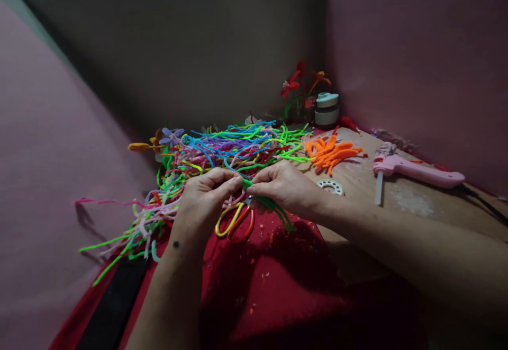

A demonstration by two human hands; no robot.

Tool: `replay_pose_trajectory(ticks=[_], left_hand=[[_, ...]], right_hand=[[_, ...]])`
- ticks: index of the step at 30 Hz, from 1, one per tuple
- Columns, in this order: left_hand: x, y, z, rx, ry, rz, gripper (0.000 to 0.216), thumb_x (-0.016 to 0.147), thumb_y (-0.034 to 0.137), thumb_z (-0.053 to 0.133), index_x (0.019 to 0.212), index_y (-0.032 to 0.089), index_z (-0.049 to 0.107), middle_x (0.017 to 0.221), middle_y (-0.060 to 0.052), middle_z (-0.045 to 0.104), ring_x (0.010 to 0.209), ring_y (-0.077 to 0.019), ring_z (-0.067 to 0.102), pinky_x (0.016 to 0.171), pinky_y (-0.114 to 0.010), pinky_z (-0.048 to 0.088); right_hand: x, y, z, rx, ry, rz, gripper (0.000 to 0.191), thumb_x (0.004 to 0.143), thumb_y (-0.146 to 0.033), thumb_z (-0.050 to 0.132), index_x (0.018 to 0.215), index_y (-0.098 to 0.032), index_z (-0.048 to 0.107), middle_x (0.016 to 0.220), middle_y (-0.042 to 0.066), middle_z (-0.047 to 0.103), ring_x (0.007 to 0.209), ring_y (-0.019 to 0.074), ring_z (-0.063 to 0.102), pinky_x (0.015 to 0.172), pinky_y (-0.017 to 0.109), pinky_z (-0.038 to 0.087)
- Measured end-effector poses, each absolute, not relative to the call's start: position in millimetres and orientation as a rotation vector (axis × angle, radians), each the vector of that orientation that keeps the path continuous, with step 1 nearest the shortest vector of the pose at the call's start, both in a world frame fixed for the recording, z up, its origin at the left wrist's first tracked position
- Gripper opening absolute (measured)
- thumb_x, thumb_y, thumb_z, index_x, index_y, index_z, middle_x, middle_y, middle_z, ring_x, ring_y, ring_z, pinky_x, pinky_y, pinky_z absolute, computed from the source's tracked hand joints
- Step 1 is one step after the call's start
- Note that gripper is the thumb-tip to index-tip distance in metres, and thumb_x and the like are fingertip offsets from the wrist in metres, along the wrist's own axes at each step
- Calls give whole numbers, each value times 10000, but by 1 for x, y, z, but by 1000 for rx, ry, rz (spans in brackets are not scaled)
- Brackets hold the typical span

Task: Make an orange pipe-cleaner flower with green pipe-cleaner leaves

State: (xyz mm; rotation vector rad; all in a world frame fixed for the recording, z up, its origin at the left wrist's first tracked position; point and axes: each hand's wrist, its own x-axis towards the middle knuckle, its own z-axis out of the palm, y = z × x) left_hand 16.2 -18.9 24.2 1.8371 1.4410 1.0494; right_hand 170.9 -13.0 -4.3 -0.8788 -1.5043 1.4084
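Closest to me the red cloth (278, 286) is spreading across the foreground, flecked with tiny scraps, and I am judging that it is lying there to catch the trimmings before they scatter. A black strap (115, 302) is running along its left edge. Just above it both forearms are reaching in and meeting in the middle: the left hand (202, 202) is pinching with fingertips closed, its grip tight on one end of the green pipe cleaner (278, 209), and the right hand (283, 186) is closing its grip around the same stem just beside it, so the piece is hanging low between the two hands, over the cloth, with its tail trailing down to the right. Holding it that close together is giving fine control over a short stretch, I reckon. The scissors (236, 223) are lying directly beneath the hands, handles toward me, probably parked within easy reach. Behind the hands the pile of pipe cleaners (230, 146) is sprawling over the worktop (397, 202), colours all tangled. The orange pieces (331, 152) are sitting apart in their own heap, seemingly sorted. A white ring (330, 186) is resting near the right wrist, the pink glue gun (416, 171) is lying well off to the right, and the jar (327, 109) is standing beside the flowers (301, 82) in the far corner.
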Motion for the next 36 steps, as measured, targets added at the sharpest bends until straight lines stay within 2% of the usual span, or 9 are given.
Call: replay_pose_trajectory(ticks=[5,9,15,22,25,28,30,33,36], left_hand=[[18,-19,19,1656,1338,993,206,723,367,609,739,165,579,585,37,535,492,-82,453,476,-195,350],[20,-18,17,1650,1326,1026,196,725,345,613,737,155,569,584,37,529,494,-73,453,472,-182,350],[24,-17,14,1830,1399,1146,125,740,256,571,686,143,567,593,21,557,524,-83,484,495,-184,375],[32,-16,1,2046,1549,1353,100,762,238,540,699,165,569,578,25,534,531,-87,475,503,-190,356],[31,-13,3,1771,1355,1331,107,743,260,579,730,154,580,561,35,504,482,-65,424,468,-182,327],[27,-9,5,1392,1111,1148,195,688,289,653,794,130,617,500,54,452,420,-43,360,425,-174,282],[26,-6,5,1267,1068,1106,210,636,277,698,733,105,627,459,57,426,405,-35,350,413,-169,264],[29,-4,1,1185,1089,1220,198,592,247,723,619,99,594,419,62,409,380,-24,333,393,-163,242],[33,-1,-7,1178,1105,1366,196,595,253,722,614,115,584,401,70,403,361,-26,328,384,-168,245]], right_hand=[[171,-12,-7,-871,-1456,1413,163,713,-136,574,556,-112,614,475,-14,558,424,63,474,453,204,377],[169,-8,-15,-823,-1424,1403,154,722,-165,580,587,-105,623,554,5,604,475,57,486,485,193,388],[166,-8,-17,-800,-1236,1711,107,737,-112,560,658,-89,629,552,25,625,441,84,557,483,209,461],[168,-7,-15,-809,-1167,1832,164,769,-67,535,615,-95,582,512,18,601,382,102,561,405,219,480],[168,-7,-14,-811,-1147,1820,167,778,-69,535,619,-90,583,505,23,603,372,103,561,376,200,462],[168,-7,-14,-829,-1145,1817,165,785,-71,529,632,-87,589,500,25,605,362,113,562,356,203,454],[168,-6,-15,-835,-1134,1816,156,783,-66,533,639,-82,592,501,26,606,362,112,560,364,211,466],[166,-7,-16,-816,-1124,1828,141,780,-64,539,651,-75,597,516,30,611,375,106,561,391,219,488],[164,-7,-18,-808,-1118,1890,156,783,-54,520,648,-74,596,511,29,602,379,107,557,419,244,512]])
